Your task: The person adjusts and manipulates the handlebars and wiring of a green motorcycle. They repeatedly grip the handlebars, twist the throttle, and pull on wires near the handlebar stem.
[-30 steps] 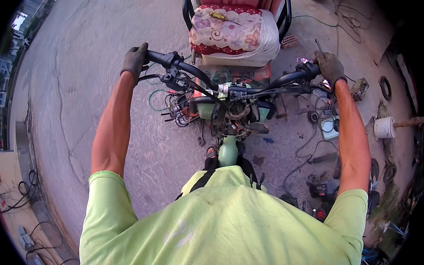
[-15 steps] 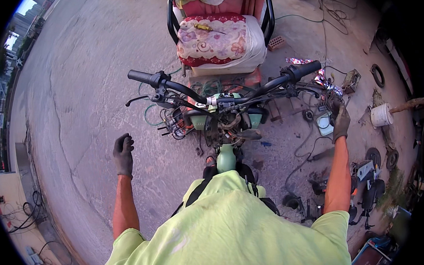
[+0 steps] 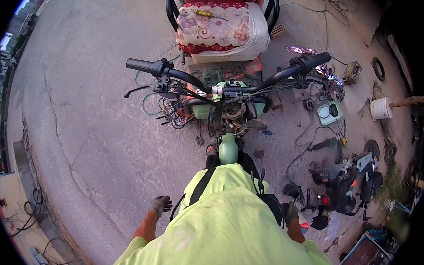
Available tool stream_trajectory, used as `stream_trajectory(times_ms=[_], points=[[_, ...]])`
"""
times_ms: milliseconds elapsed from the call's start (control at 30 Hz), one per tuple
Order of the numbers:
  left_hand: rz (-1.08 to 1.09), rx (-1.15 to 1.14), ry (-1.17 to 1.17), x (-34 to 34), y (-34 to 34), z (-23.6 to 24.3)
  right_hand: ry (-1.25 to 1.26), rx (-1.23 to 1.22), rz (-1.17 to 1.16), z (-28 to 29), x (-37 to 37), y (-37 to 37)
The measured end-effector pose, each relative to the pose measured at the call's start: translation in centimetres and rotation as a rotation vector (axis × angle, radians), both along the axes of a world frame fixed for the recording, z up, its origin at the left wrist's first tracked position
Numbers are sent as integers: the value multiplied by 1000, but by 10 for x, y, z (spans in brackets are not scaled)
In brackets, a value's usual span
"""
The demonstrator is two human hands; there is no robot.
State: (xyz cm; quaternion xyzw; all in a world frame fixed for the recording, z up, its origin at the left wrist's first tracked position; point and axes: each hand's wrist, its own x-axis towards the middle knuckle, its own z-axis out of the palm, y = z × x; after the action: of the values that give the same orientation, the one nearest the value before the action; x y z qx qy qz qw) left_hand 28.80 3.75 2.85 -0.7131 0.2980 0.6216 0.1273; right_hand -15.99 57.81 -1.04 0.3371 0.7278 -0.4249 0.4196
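Observation:
I look down over my yellow-green shirt at a green motorbike with black handlebars [image 3: 224,87] and loose wiring around its front. My left hand [image 3: 160,205], in a grey glove, hangs by my left side with fingers loosely apart and holds nothing. My right hand [image 3: 291,212], also gloved, is down at my right hip, partly hidden by my shirt; nothing shows in it. Both hands are well back from the handlebar grips [image 3: 139,65] and off the bike.
A chair with a floral cushion [image 3: 214,23] stands just beyond the bike. Tools, cables, a white bucket [image 3: 380,108], a tyre and black engine parts [image 3: 345,182] litter the concrete on the right. Bare cracked concrete stretches to the left.
Both hands came off the handlebar grips and dropped back to my sides. The handlebars now stand free.

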Motion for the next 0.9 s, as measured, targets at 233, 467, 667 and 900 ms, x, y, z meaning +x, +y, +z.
stream_trajectory(times_ms=[233,467,667,900], points=[[-40,-431,392,-139,-163,50,233,-127,69,38,-62,-35],[53,-343,220,-95,-94,48,109,-148,162,29,-37,-31],[-32,21,-97,8,79,15,-112,-135,98,-41,-57,37],[61,-81,-9,-12,119,36,-109,-167,128,-60,-98,53]])
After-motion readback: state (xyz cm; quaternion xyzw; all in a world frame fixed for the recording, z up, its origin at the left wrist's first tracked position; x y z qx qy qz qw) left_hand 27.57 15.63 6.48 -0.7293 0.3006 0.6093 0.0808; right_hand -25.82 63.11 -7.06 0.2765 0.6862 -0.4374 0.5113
